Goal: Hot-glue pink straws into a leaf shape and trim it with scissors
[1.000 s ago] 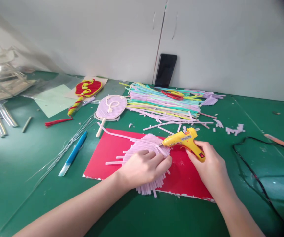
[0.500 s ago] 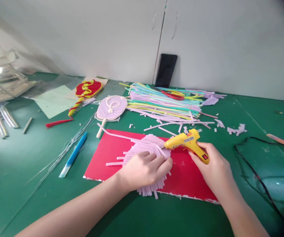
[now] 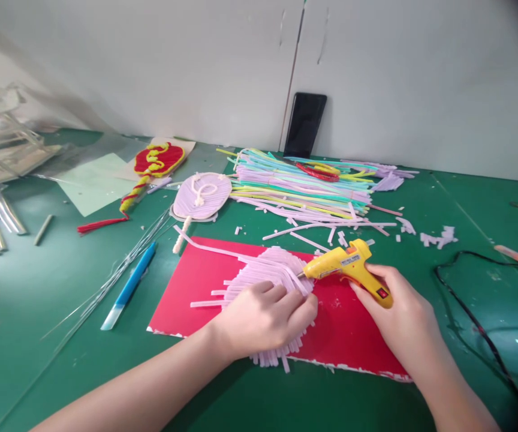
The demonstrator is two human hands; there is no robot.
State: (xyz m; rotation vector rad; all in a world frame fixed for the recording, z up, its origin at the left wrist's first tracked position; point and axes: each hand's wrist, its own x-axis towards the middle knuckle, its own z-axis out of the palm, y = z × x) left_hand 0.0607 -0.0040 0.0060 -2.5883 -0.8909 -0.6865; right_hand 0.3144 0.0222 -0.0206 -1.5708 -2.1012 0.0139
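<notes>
In the head view my right hand [image 3: 405,315] is wrapped round the handle of a yellow hot glue gun [image 3: 342,263]. Its nozzle points left and meets, or nearly meets, a bent lilac pipe cleaner [image 3: 227,249]. That strip runs across a panel of lilac pipe cleaners [image 3: 241,281] laid side by side, their ends sticking out unevenly. My left hand [image 3: 268,315] rests closed on the panel, fingers curled at the bent strip's near end; the fingertips are partly hidden. Under the panel lies a red board [image 3: 178,300] with ragged white edges.
Behind the board lie a bundle of coloured pipe cleaners [image 3: 304,186], a lilac fan [image 3: 202,198] and a red-yellow fan [image 3: 160,161]. A phone [image 3: 304,125] leans on the wall. At left are a blue-handled tool [image 3: 133,282] and thin wires [image 3: 110,282]; at right, a black cable [image 3: 466,309].
The camera view has shifted slightly, so the board and hands appear a little larger and lower. Both hands keep their grips, and the glue gun's nozzle stays beside the bent strip.
</notes>
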